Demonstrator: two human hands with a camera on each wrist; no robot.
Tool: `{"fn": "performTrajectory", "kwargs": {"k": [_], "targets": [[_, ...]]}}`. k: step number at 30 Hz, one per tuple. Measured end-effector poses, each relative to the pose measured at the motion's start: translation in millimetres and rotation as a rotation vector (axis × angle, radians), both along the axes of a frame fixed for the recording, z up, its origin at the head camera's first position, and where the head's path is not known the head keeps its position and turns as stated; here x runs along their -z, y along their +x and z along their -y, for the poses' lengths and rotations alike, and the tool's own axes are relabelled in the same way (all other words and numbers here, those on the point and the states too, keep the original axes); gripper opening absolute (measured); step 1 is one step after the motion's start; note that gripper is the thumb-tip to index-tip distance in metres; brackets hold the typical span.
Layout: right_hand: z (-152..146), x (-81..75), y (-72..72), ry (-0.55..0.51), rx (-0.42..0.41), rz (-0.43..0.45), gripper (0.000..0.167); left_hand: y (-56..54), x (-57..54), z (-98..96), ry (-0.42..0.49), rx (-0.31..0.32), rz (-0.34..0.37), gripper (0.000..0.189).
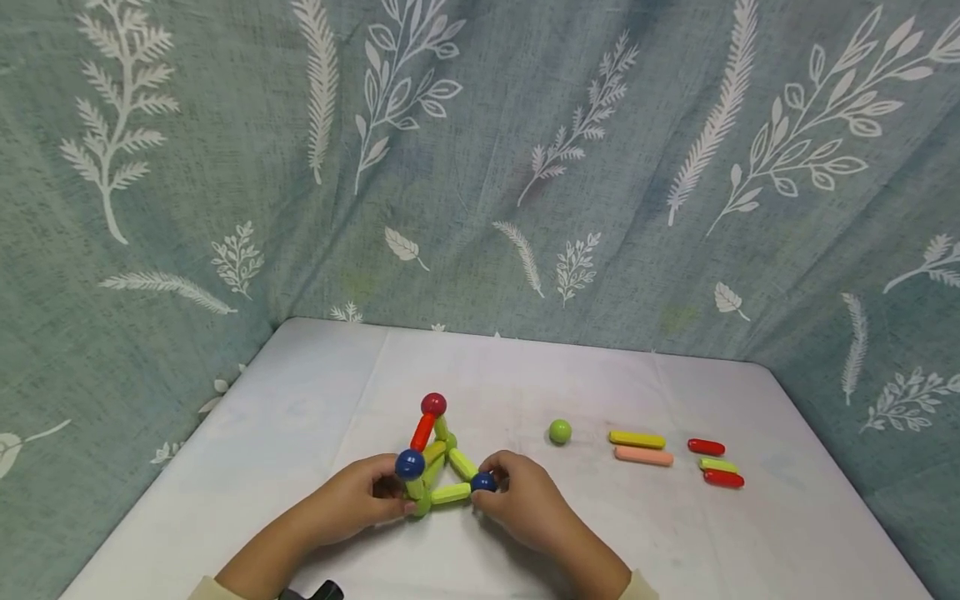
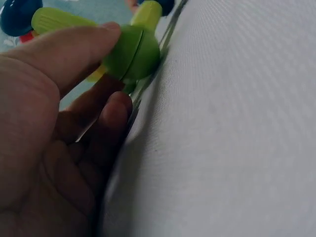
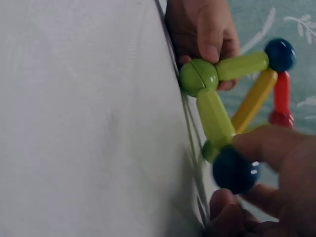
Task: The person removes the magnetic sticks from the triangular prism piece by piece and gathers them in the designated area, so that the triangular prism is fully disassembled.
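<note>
My left hand [image 1: 347,502] pinches a green ball at the near corner of the stick-and-ball frame [image 1: 451,493], and my right hand [image 1: 528,502] grips the lower blue ball [image 1: 483,482] at its right corner. The frame stands on the white counter [image 1: 330,392], between my hands.

I count five balls in it: two green, two blue, and one red ball [image 1: 433,404] at the top. Seven rods join them: five yellow-green, one red rod [image 1: 422,432] and one yellow rod [image 1: 434,452].

Off to the right lie one loose green ball [image 1: 560,431] and five loose rods: one yellow [image 1: 637,439], one salmon [image 1: 643,456], one yellow-green [image 1: 717,465] and two red [image 1: 707,447].

My left thumb and fingers cover part of the near green ball, and my right fingers hide part of the lower blue one. The upper blue ball [image 1: 410,464] blocks one end of the yellow rod from my head view. A black object [image 1: 327,591], cut off at the bottom edge, shows beside my left forearm; I can't tell what it is. A leaf-patterned cloth [image 1: 465,167] hangs behind the counter and along its sides.
</note>
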State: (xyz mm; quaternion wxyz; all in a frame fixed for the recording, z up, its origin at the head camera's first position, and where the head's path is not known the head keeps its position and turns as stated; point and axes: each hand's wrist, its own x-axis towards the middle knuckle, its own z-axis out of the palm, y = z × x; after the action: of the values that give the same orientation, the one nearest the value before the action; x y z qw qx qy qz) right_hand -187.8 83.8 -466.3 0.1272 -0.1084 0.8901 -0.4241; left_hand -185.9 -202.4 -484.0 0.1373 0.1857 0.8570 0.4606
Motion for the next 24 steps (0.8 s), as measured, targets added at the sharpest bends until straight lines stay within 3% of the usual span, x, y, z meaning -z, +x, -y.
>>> {"fn": "performTrajectory", "kwargs": {"k": [4,9,13,16,19,24], "targets": [[-6.6,-2.7,-0.7,-0.115,0.045,-0.038,0.026,-0.3,-0.3,3.4,0.023,0.023,0.034,0.025],[-12.8,-8.5,-1.7,-0.141,0.102,-0.080,0.029,-2.9,-0.3,9.3,0.107,0.017,0.100,0.039],[-15.7,-10.8,-3.2,-0.143,0.116,-0.098,0.029,-4.2,-1.8,10.3,0.199,-0.026,0.142,0.059],[-16.7,-9.9,-4.6,-0.148,0.102,-0.109,0.029,-3.9,-0.5,9.7,0.213,-0.074,0.123,0.067],[-17.4,-8.4,-5.2,-0.162,0.085,-0.114,0.030,-4.3,2.4,8.7,0.166,-0.098,0.070,0.067],[-20.2,-6.5,-4.6,-0.175,0.075,-0.129,0.030,-5.7,-0.6,7.2,-0.041,-0.090,-0.018,0.050]]}}
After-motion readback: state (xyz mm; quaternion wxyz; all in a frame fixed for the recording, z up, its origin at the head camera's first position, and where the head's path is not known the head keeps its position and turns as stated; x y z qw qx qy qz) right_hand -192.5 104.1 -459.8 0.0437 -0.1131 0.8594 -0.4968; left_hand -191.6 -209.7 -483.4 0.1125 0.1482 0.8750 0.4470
